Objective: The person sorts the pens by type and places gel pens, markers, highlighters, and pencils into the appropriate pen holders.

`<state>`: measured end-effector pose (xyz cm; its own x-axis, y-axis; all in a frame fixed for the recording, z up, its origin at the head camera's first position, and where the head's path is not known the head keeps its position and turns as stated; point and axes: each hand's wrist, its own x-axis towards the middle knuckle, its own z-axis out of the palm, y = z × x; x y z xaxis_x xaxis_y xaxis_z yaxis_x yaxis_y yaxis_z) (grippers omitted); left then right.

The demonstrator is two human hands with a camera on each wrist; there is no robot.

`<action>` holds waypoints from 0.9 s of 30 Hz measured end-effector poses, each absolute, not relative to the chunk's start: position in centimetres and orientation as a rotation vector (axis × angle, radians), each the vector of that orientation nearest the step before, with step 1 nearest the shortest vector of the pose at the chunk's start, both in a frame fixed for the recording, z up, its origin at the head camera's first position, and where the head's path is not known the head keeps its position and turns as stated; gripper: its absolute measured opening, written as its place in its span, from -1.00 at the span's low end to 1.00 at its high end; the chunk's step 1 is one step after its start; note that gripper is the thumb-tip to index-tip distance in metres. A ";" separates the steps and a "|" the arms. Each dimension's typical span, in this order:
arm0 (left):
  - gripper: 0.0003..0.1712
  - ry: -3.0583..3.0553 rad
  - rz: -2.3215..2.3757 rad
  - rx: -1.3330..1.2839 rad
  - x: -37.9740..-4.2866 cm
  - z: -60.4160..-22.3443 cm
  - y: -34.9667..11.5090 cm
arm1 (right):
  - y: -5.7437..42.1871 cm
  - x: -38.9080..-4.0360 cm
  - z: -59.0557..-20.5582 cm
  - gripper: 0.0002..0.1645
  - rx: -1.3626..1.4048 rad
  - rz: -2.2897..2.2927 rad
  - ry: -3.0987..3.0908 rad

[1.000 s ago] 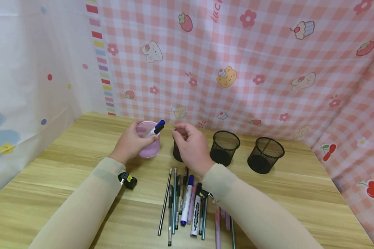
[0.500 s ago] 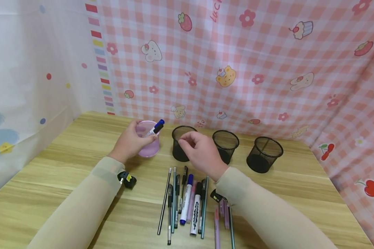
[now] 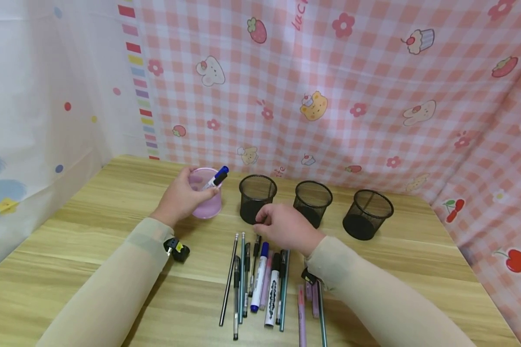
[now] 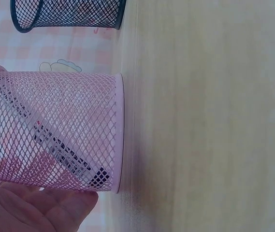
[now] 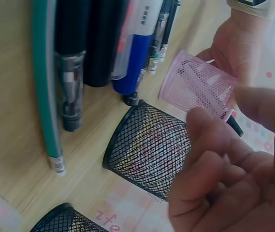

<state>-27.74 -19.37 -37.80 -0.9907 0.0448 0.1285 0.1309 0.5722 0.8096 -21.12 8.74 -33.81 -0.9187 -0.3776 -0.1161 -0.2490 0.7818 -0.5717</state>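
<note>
My left hand [image 3: 180, 196] grips the pink mesh pen cup [image 3: 209, 208], its fingers around the side in the left wrist view. Two markers [image 3: 219, 176], one blue-capped and one black-capped, lean inside that cup. My right hand [image 3: 288, 227] hovers in front of the black mesh cups, just above the far ends of the pens; its fingers are loosely bent and hold nothing. Beneath it lies a row of pens, pencils and markers, among them a blue-capped whiteboard marker [image 3: 259, 277], a black-capped marker [image 3: 272, 291] and a black gel pen [image 3: 236, 299].
Three black mesh cups stand in a line right of the pink one: a left cup [image 3: 252, 205], a middle cup [image 3: 313, 205] and a right cup [image 3: 364, 217]. Pink highlighters [image 3: 302, 313] and a green pencil [image 3: 322, 318] lie by my right forearm. A checked cloth [image 3: 260, 86] hangs behind.
My right hand has moved from beside the pink cup, back toward me and rightward to above the pens, uncovering the left black cup. My left hand stays on the pink cup.
</note>
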 end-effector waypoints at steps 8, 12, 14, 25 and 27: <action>0.16 -2.708 -1.393 -0.152 -27.8 -37.8 -19.4 | 9.1 -21.2 -34.6 -0.70 -0.502 -0.606 2.721; 0.18 -2.710 -1.378 -0.146 -27.9 -37.9 -19.4 | 9.2 -21.2 -35.0 -0.66 -0.537 -0.512 2.729; 0.18 -2.708 -1.376 -0.143 -28.0 -38.0 -19.5 | 9.2 -21.3 -35.2 -0.66 -0.545 -0.484 2.732; 0.17 -2.694 -1.390 -0.151 -28.3 -38.4 -19.5 | 9.1 -21.3 -35.6 -0.67 -0.510 -0.432 2.718; 0.17 -2.695 -1.388 -0.153 -28.3 -38.3 -19.5 | 9.1 -21.3 -35.7 -0.67 -0.514 -0.430 2.713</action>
